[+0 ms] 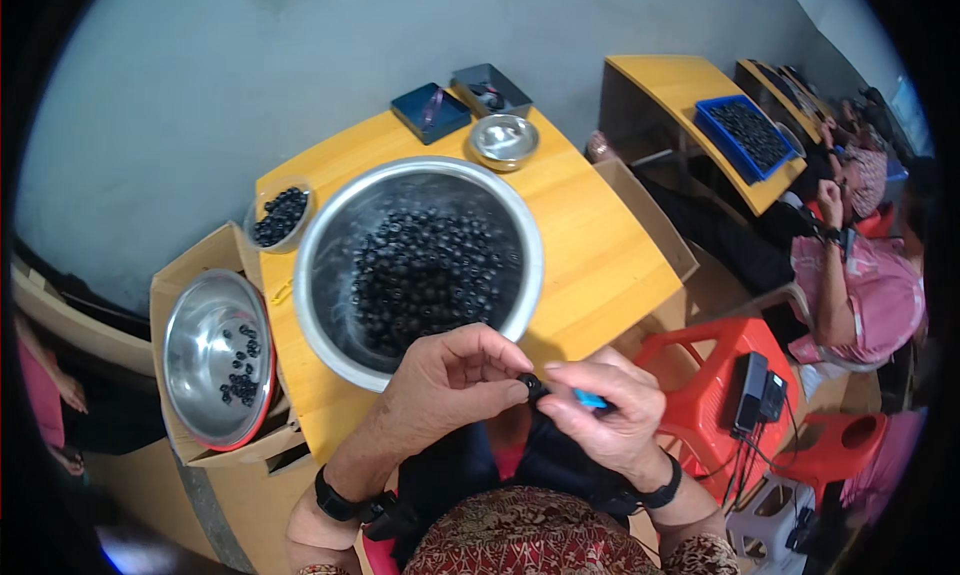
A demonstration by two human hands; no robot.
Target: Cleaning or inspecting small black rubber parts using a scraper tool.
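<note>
Between the thumb and fingertips of my left hand (440,380) is a small round black piece (532,384). Close against it, my right hand (612,415) is closed around a small blue tool (590,400), most of which the fingers hide; its working end cannot be made out. Both hands meet just past the near rim of a large metal basin (530,305). Many more small round black pieces (425,275) lie in that basin.
The basin stands on a yellow table (600,245). Around it are a clear tub (297,237) of black pieces, a lidded metal bowl (503,142) and two dark trays (430,113). At left, a second metal basin (190,355) sits in a cardboard box; red stools (700,375) and people are at right.
</note>
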